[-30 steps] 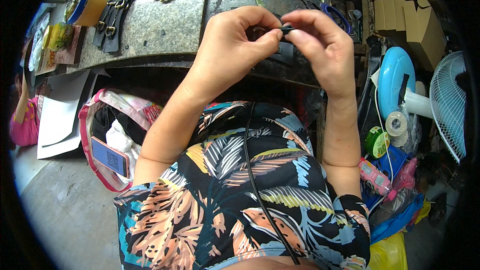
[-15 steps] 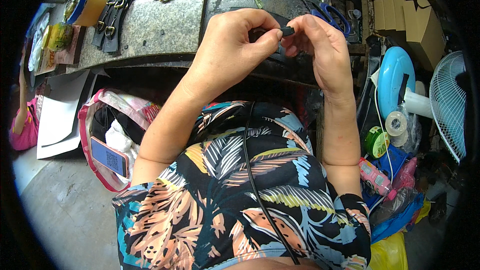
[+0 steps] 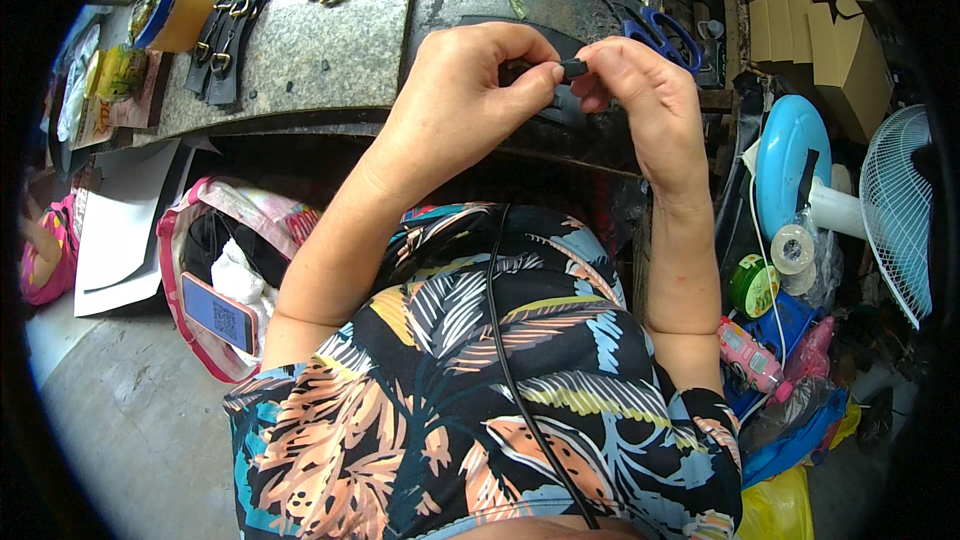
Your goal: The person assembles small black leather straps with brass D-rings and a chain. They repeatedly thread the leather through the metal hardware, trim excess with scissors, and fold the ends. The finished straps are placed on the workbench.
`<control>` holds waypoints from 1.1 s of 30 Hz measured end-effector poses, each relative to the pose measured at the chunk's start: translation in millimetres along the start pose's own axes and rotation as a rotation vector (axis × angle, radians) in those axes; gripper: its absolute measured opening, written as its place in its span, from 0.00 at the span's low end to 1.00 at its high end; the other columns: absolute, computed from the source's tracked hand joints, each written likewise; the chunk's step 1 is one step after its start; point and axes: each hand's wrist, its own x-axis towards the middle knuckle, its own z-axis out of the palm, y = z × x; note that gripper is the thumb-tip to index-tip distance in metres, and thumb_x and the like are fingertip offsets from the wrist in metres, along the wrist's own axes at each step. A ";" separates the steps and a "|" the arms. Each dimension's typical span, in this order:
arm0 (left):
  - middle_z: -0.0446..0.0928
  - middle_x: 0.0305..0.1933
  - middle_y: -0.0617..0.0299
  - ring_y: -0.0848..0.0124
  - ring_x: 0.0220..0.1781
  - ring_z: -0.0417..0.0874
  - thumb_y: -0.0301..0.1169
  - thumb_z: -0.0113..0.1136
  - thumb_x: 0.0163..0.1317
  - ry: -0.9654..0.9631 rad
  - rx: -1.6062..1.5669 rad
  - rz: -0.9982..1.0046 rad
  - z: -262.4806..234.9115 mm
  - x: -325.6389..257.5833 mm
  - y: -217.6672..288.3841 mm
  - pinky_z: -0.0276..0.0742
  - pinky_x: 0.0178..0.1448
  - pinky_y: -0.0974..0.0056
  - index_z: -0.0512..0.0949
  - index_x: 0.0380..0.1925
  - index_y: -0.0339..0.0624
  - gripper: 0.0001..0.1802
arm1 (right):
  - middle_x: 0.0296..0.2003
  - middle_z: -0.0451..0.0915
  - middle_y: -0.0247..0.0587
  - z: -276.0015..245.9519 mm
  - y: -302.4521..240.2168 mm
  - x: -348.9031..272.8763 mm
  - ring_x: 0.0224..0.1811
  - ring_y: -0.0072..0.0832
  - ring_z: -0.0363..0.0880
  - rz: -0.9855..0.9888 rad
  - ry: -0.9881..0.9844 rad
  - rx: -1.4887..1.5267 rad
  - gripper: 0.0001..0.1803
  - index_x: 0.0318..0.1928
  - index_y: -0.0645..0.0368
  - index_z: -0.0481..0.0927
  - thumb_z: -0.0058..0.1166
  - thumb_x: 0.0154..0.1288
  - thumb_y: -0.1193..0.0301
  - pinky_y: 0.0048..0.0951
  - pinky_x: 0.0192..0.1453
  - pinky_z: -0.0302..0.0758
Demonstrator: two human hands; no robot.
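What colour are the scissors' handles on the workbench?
Blue, on the scissors just beyond the right hand; head view.

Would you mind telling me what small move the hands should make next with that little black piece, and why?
Probably a slight tightening of the pinch, then working the piece between the fingertips. The left hand and right hand meet above the worktable, both pinching the small black piece at its ends, so it is held only at the fingertips and could slip.
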 end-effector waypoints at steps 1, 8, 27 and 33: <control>0.83 0.32 0.62 0.77 0.34 0.81 0.29 0.67 0.65 -0.010 0.006 0.003 0.2 0.2 -0.7 0.77 0.39 0.69 0.84 0.41 0.33 0.10 | 0.33 0.84 0.33 0.8 0.2 -0.1 0.34 0.18 0.80 -0.021 0.011 -0.113 0.09 0.44 0.65 0.85 0.59 0.73 0.70 0.20 0.42 0.76; 0.79 0.34 0.57 0.63 0.36 0.82 0.22 0.67 0.60 -0.029 0.281 0.279 -17.2 0.4 -13.9 0.78 0.41 0.63 0.82 0.51 0.44 0.18 | 0.31 0.81 0.27 -4.9 0.1 -2.6 0.33 0.13 0.75 -0.073 0.166 -0.133 0.05 0.38 0.65 0.84 0.64 0.69 0.75 0.17 0.39 0.72; 0.83 0.44 0.53 0.51 0.47 0.86 0.31 0.69 0.61 0.151 0.678 0.203 -26.8 54.4 -53.2 0.81 0.51 0.53 0.85 0.44 0.45 0.11 | 0.24 0.76 0.38 -12.4 5.1 12.9 0.24 0.33 0.75 -0.155 0.328 -1.126 0.14 0.30 0.60 0.81 0.68 0.64 0.63 0.33 0.32 0.70; 0.82 0.48 0.58 0.55 0.52 0.82 0.32 0.69 0.60 0.270 0.728 0.397 -28.6 51.2 -59.0 0.80 0.54 0.54 0.86 0.46 0.47 0.14 | 0.31 0.81 0.36 -13.7 -5.5 14.5 0.32 0.40 0.81 -0.186 0.371 -1.185 0.13 0.30 0.55 0.80 0.72 0.57 0.65 0.40 0.37 0.75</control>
